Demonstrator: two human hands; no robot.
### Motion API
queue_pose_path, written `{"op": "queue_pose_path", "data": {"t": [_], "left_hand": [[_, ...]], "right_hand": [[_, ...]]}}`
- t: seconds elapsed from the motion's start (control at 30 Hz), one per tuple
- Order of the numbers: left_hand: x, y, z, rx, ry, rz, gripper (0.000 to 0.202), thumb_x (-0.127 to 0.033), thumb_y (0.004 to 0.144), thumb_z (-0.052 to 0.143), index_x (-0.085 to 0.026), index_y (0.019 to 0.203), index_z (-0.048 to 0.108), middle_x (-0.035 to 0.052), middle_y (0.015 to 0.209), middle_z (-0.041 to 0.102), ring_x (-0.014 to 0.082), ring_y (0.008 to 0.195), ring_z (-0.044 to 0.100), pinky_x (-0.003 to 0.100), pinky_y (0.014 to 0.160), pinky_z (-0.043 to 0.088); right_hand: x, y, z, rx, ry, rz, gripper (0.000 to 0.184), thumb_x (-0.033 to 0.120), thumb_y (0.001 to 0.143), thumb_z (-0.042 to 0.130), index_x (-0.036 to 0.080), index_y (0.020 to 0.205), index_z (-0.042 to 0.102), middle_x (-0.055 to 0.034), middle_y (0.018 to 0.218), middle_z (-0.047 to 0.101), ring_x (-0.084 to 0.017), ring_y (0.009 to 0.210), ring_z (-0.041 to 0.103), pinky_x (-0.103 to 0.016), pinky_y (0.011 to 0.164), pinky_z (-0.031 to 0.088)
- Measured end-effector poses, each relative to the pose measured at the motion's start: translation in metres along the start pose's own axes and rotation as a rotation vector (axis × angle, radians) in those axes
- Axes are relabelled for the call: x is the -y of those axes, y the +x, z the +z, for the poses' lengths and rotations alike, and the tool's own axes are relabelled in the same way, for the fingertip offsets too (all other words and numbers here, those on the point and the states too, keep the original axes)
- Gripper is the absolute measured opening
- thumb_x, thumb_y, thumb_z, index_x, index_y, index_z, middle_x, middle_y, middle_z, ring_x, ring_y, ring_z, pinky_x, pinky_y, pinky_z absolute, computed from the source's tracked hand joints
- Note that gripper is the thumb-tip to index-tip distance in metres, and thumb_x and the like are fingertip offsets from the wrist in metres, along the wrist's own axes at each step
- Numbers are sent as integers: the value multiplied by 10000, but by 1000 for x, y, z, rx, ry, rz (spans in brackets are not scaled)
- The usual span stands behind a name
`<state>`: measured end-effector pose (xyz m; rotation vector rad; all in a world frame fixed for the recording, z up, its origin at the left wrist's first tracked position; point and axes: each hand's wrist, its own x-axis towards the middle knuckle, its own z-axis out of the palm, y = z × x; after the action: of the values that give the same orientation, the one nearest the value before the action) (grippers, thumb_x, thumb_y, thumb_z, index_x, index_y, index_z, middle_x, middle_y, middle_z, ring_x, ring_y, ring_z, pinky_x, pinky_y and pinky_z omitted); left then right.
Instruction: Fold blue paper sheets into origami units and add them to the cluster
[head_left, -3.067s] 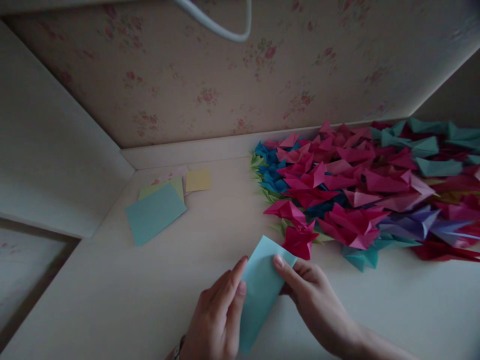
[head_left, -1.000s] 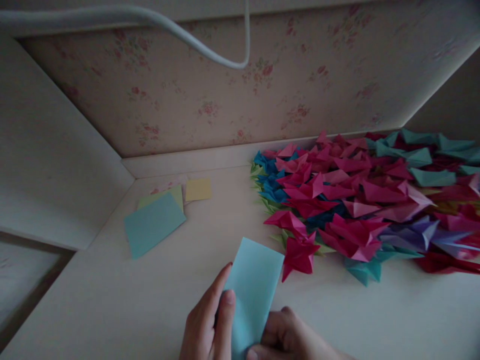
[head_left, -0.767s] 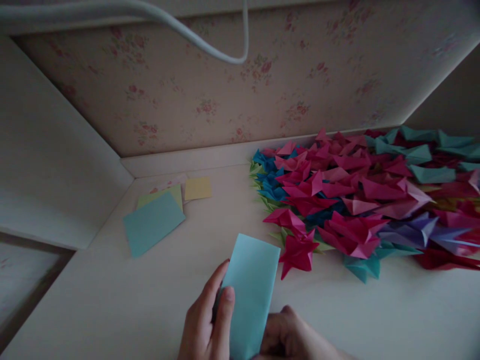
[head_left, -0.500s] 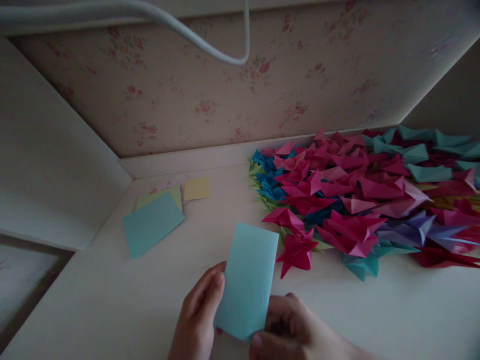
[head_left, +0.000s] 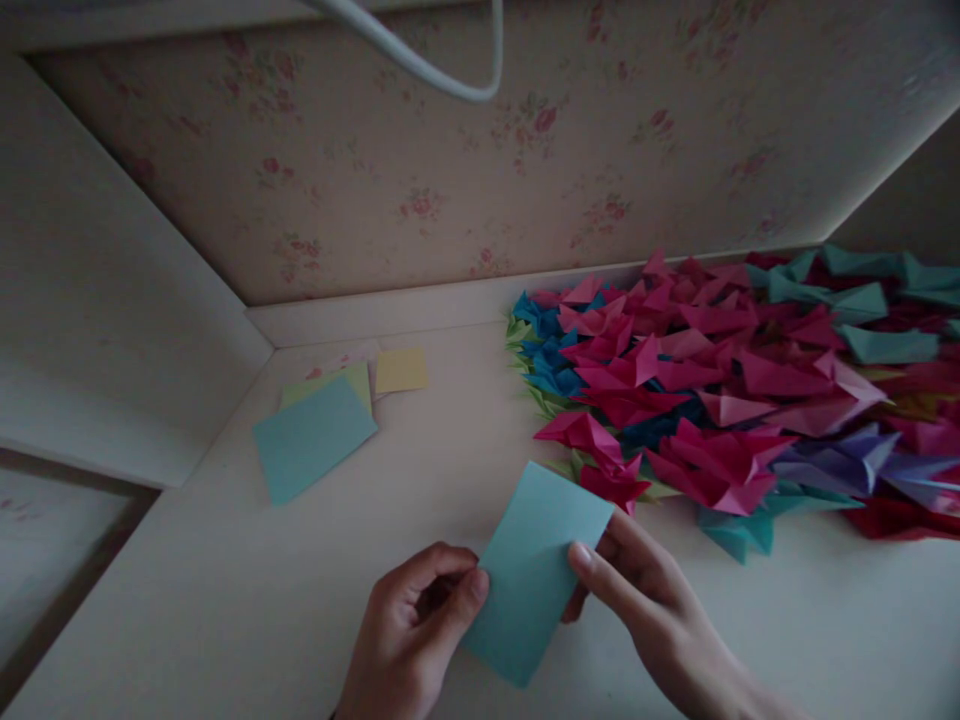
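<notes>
A folded light-blue sheet of paper [head_left: 534, 570] is held just above the pale desk [head_left: 225, 600] near its front edge. My left hand [head_left: 416, 625] pinches the sheet's left edge between thumb and curled fingers. My right hand [head_left: 645, 590] grips the right edge, thumb on top and fingers underneath. The sheet is tilted, its far corner close to a pink folded piece [head_left: 611, 480] at the edge of the origami pile.
A large pile of folded origami pieces [head_left: 735, 390], pink, blue, teal, purple and green, covers the desk's right half. Flat paper sheets lie at the back left: a teal one [head_left: 311, 440], green and yellow [head_left: 401, 369]. Floral wallpaper and a white cable [head_left: 420, 65] are behind.
The blue sheet turned clockwise and tilted right. My right hand moved from the sheet's lower end up to its right edge; my left hand shifted to pinch the left edge.
</notes>
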<state>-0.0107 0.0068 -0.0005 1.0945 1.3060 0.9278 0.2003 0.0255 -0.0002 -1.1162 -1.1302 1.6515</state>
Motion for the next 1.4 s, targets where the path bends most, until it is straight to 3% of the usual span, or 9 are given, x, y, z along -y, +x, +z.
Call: {"op": "queue_pose_path", "data": {"t": [0.2, 0.4, 0.53, 0.67, 0.77, 0.9, 1.0, 1.17, 1.4], "left_hand": [[-2, 0, 4, -118, -35, -103, 381, -557, 805, 698, -178, 759, 690, -21, 613, 515, 133, 576, 451, 196, 493, 373], [-8, -1, 7, -196, -100, -74, 384, -512, 781, 749, -193, 988, 699, -5, 727, 631, 146, 654, 529, 204, 585, 424], [-7, -3, 9, -234, -212, -75, 466, -474, 761, 784, -211, 1130, 676, -24, 706, 626, 123, 598, 518, 192, 533, 397], [-5, -7, 9, -268, -287, -136, 394, -503, 717, 805, -192, 957, 764, -6, 674, 642, 127, 590, 552, 186, 526, 436], [-4, -10, 8, -228, -243, -149, 335, -517, 794, 726, -218, 935, 779, 18, 723, 704, 158, 617, 621, 213, 576, 509], [-6, -10, 11, -217, 29, 142, 306, -511, 854, 664, -232, 882, 785, 73, 989, 735, 217, 845, 685, 240, 695, 561], [-7, -12, 13, -123, -29, 258, 266, -470, 881, 657, -234, 893, 778, 81, 1031, 722, 202, 774, 697, 251, 634, 579], [-6, -17, 16, -63, -81, 241, 244, -430, 897, 649, -230, 922, 786, 100, 1103, 728, 183, 681, 703, 277, 635, 608], [2, -11, 16, 24, -19, 178, 240, -402, 862, 680, -242, 998, 797, 109, 1093, 744, 203, 716, 726, 259, 550, 616]], "right_hand": [[-6, -1, 5, 96, 23, 23, 262, 442, 945, 626, 190, 1018, 622, 12, 743, 624, -123, 622, 625, -243, 597, 499], [-26, -3, -5, -81, -101, -311, 379, 267, 1020, 517, 366, 1379, 452, 2, 939, 693, -130, 637, 687, -260, 597, 560], [-26, -2, -12, 4, -427, -505, 334, 122, 955, 583, 308, 1224, 649, -32, 909, 740, -169, 703, 708, -271, 629, 582], [-20, -2, -12, -44, -517, -614, 348, 91, 871, 691, 289, 1157, 697, -38, 912, 777, -184, 723, 723, -260, 654, 592], [-14, -2, -10, -68, -495, -621, 226, 148, 870, 718, 283, 1051, 728, -32, 873, 786, -187, 725, 734, -231, 629, 589], [-10, -4, -10, -53, -472, -557, 45, 282, 889, 717, 259, 914, 747, -24, 771, 772, -176, 659, 712, -217, 584, 562], [-13, -6, -12, -63, -417, -448, 147, 369, 892, 708, 233, 855, 751, -34, 746, 763, -182, 640, 706, -238, 594, 557], [-19, -6, -11, -45, -321, -323, 264, 343, 956, 621, 202, 764, 736, -43, 691, 748, -176, 640, 712, -235, 598, 546], [-18, -4, -5, -117, -319, -421, 96, 282, 927, 666, 234, 963, 741, -58, 858, 755, -179, 725, 705, -237, 653, 572]]}}
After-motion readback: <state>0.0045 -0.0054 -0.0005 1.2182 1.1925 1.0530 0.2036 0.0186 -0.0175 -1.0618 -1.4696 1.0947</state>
